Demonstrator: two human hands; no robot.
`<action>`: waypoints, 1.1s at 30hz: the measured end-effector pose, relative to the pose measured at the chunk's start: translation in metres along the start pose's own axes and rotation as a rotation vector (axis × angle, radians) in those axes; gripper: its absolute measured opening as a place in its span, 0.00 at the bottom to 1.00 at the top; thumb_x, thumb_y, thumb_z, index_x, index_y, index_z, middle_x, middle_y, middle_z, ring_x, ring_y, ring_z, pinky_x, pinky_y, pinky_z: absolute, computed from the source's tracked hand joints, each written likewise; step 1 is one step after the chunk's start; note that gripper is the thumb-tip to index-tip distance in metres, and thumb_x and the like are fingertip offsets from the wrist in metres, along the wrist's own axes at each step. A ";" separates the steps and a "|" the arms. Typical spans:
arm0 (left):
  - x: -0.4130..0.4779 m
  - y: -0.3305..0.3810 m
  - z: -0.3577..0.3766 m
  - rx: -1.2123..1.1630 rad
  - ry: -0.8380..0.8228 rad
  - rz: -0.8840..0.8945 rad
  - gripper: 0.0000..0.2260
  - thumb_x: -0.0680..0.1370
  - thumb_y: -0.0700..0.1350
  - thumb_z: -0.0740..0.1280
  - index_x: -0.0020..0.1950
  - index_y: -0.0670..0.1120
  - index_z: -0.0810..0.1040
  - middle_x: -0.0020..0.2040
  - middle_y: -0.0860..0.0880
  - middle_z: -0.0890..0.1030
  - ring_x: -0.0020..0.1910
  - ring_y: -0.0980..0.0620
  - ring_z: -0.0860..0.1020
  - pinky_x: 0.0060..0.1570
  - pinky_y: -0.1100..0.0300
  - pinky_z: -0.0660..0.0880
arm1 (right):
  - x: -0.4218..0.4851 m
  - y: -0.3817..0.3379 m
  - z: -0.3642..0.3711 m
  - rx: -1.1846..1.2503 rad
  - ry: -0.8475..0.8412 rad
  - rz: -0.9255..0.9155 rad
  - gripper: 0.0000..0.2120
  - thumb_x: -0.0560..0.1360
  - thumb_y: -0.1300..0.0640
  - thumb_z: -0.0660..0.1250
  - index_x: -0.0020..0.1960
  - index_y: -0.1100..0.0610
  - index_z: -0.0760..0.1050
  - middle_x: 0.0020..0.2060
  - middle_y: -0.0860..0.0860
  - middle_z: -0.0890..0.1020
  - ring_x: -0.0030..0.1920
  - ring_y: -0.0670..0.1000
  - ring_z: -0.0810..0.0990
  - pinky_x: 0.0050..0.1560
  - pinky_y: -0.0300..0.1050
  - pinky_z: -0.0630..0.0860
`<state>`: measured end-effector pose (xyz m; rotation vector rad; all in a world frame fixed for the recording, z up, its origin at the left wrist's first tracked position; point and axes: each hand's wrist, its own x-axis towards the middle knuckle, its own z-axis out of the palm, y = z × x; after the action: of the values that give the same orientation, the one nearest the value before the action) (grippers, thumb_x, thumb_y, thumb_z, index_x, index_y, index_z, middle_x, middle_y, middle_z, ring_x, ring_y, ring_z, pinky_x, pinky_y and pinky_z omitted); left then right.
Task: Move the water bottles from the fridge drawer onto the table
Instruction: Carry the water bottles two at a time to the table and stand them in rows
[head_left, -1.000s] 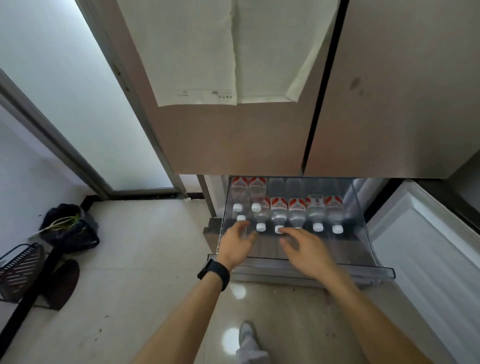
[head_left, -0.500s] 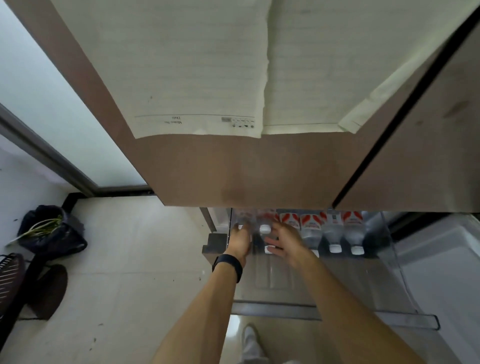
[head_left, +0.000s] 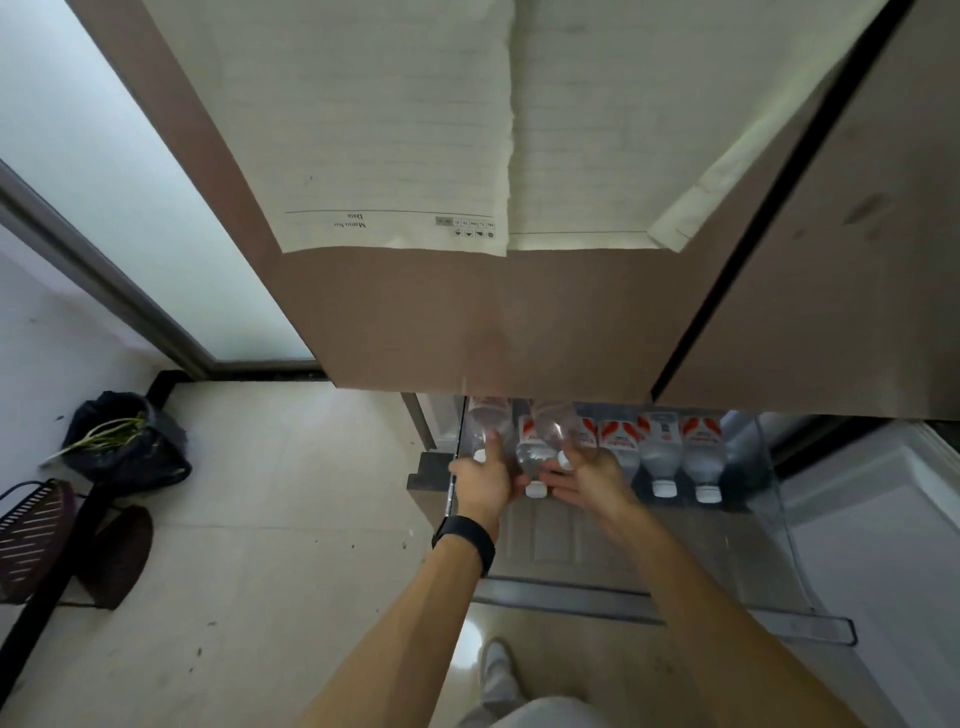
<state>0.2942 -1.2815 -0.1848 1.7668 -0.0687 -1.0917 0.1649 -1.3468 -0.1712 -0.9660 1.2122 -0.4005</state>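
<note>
Head view: left hand (head_left: 480, 483) grips leftmost bottle (head_left: 485, 420), right hand (head_left: 589, 480) grips neighbouring bottle (head_left: 551, 427); bases hidden behind fridge door (head_left: 467, 322).

Both your bare forearms reach forward and down, side by side, from the lower edge of the view. Your left hand (head_left: 483, 486), with a black band (head_left: 464, 540) round the wrist, curls its fingers (head_left: 492, 444) about the neck of a clear plastic water bottle with a white cap (head_left: 487, 423). Your right hand (head_left: 592, 483), just beside it, grips the neck of a second clear white-capped bottle (head_left: 550, 428), back of the hand turned up.
</note>
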 end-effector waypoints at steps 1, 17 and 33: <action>-0.007 -0.001 -0.003 0.084 0.096 0.054 0.29 0.80 0.63 0.62 0.64 0.39 0.62 0.58 0.37 0.79 0.52 0.39 0.82 0.52 0.42 0.81 | -0.004 0.004 -0.005 -0.024 0.020 -0.023 0.12 0.82 0.49 0.61 0.58 0.57 0.74 0.50 0.55 0.84 0.42 0.48 0.86 0.38 0.39 0.81; -0.112 0.043 -0.036 1.270 -0.052 0.919 0.17 0.85 0.57 0.52 0.64 0.46 0.66 0.57 0.47 0.74 0.39 0.47 0.78 0.41 0.49 0.80 | -0.117 -0.027 -0.112 -0.898 0.270 -0.459 0.11 0.79 0.45 0.60 0.49 0.52 0.65 0.36 0.50 0.79 0.37 0.53 0.78 0.33 0.46 0.70; -0.101 0.008 0.007 1.474 -0.371 0.988 0.17 0.85 0.55 0.53 0.72 0.49 0.61 0.66 0.45 0.72 0.50 0.43 0.79 0.45 0.46 0.80 | -0.104 -0.018 -0.110 -1.430 0.001 -0.675 0.11 0.81 0.45 0.56 0.59 0.49 0.64 0.57 0.50 0.77 0.46 0.52 0.78 0.41 0.48 0.75</action>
<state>0.2328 -1.2395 -0.1151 2.1268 -2.1650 -0.4965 0.0324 -1.3269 -0.0986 -2.6253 1.0489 0.0332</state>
